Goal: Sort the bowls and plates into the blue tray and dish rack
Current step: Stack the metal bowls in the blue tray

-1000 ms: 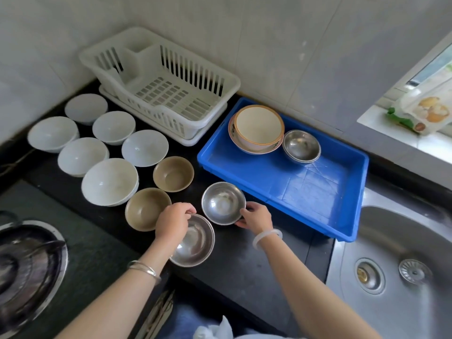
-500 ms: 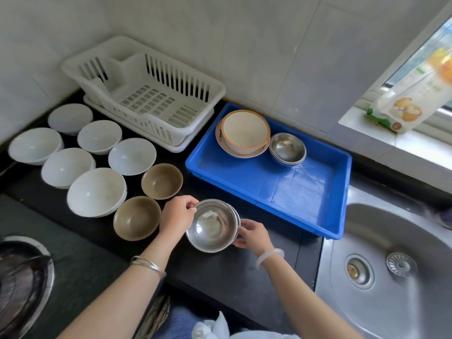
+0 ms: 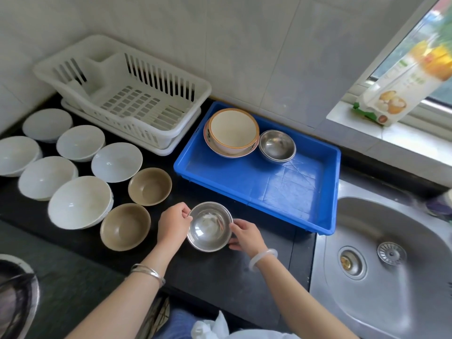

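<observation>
Both hands hold stacked steel bowls [image 3: 209, 226] over the black counter, just in front of the blue tray [image 3: 293, 192]. My left hand [image 3: 173, 225] pinches the rim on the left side; my right hand [image 3: 245, 234] grips the right side. Inside the tray, at its far end, sit a cream bowl on an orange-rimmed plate [image 3: 233, 132] and more steel bowls [image 3: 277, 146]. The white dish rack [image 3: 127, 94] stands against the wall with nothing in it. Two brown bowls [image 3: 149, 185] [image 3: 125, 226] and several white bowls [image 3: 79, 201] stand on the counter to the left.
A steel sink [image 3: 391, 265] lies at the right, beside the tray. A pan on a stove [image 3: 14, 297] shows at the bottom left. A food package [image 3: 401, 94] leans on the window sill. The tiled wall runs behind the rack and tray.
The two steel bowls, apart on the counter one second ago, are now nested into one stack held between both hands. My left hand brought its bowl over to the right one.
</observation>
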